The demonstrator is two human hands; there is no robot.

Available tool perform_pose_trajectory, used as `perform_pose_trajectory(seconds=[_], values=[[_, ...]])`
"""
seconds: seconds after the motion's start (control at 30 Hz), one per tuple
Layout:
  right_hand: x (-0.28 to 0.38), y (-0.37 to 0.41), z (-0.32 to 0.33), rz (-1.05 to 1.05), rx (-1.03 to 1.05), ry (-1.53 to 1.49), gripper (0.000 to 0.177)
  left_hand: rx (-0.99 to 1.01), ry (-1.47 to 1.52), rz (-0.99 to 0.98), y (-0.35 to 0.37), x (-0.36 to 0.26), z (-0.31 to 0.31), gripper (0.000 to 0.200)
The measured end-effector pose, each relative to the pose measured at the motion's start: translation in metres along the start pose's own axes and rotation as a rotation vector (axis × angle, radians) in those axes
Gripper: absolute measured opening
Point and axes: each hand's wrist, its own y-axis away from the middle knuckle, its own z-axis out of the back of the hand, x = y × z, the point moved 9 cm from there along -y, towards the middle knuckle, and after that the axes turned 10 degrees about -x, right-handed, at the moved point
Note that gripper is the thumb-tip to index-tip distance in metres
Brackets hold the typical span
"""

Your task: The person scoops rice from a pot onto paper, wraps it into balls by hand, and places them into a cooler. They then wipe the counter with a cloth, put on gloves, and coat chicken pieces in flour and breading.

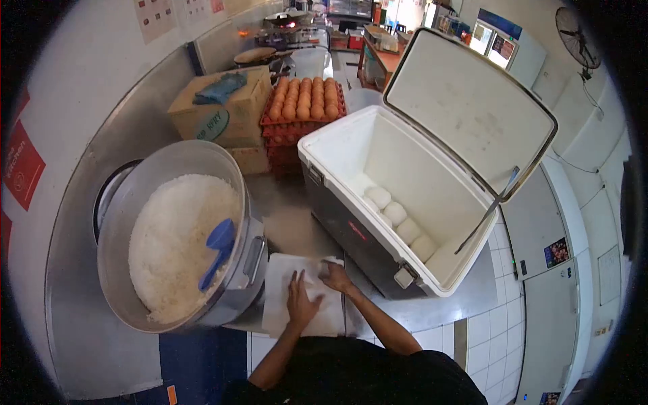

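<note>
White sheets of paper (277, 310) lie on the steel counter just in front of me. My left hand (302, 302) rests on them with its fingers spread. At the far right corner of the paper, my right hand (335, 277) is closed, its fingers curled at the sheet's edge and slightly blurred. To the left stands a large metal pot of cooked white rice (172, 236), with a blue scoop (217, 253) lying on the rice. On the right, an open cooler box (358, 229) holds several white rounded bundles (407, 231) in a row along its near wall.
Behind the pot sits a cardboard box (226, 111) with a blue cloth (221, 88) on top. Stacked red trays of brown eggs (304, 101) stand beside it. The cooler's raised lid (472, 108) leans back to the right. A brownish surface (290, 226) lies beyond the paper.
</note>
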Motion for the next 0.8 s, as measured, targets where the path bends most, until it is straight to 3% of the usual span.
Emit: perform_pose_trajectory(seconds=[0.07,0.1,0.13,0.17,0.3,0.37,0.43,0.57,0.7,0.77,0.8], values=[[0.016,0.018,-0.002,-0.039,0.020,-0.105,0.035,-0.228,0.120,-0.159,-0.013,-0.002,0.030,0.083],[0.037,0.031,-0.001,0.154,-0.004,0.003,0.032,-0.223,0.119,-0.149,-0.023,-0.002,0.040,0.083],[0.059,0.051,-0.001,0.347,-0.027,0.112,0.030,-0.199,-0.141,-0.271,-0.030,-0.014,0.049,0.075],[0.078,0.072,0.008,0.399,-0.093,0.071,0.026,-0.166,-0.403,-0.385,-0.036,-0.021,0.053,0.068],[0.025,0.100,-0.041,0.390,-0.184,0.207,0.025,0.037,-0.344,-0.480,-0.048,0.034,0.034,0.028],[0.017,0.109,-0.041,0.485,-0.291,0.216,0.026,-0.054,-0.165,-0.480,-0.030,0.044,0.043,0.022],[0.025,0.117,-0.027,0.439,-0.275,0.081,0.024,-0.103,-0.117,-0.495,-0.004,0.035,0.057,0.010],[0.012,0.122,-0.027,0.430,-0.318,0.013,0.024,-0.090,-0.067,-0.341,0.033,0.079,0.025,0.013],[0.038,0.126,-0.007,0.466,-0.318,0.015,0.027,-0.209,-0.045,-0.257,0.060,0.064,0.029,0.033],[0.037,0.126,-0.007,0.484,-0.315,0.018,0.026,-0.229,-0.060,-0.280,0.059,0.061,0.031,0.031],[0.025,0.119,-0.022,0.446,-0.175,0.083,0.028,-0.245,-0.074,-0.302,0.061,0.060,0.031,0.029]])
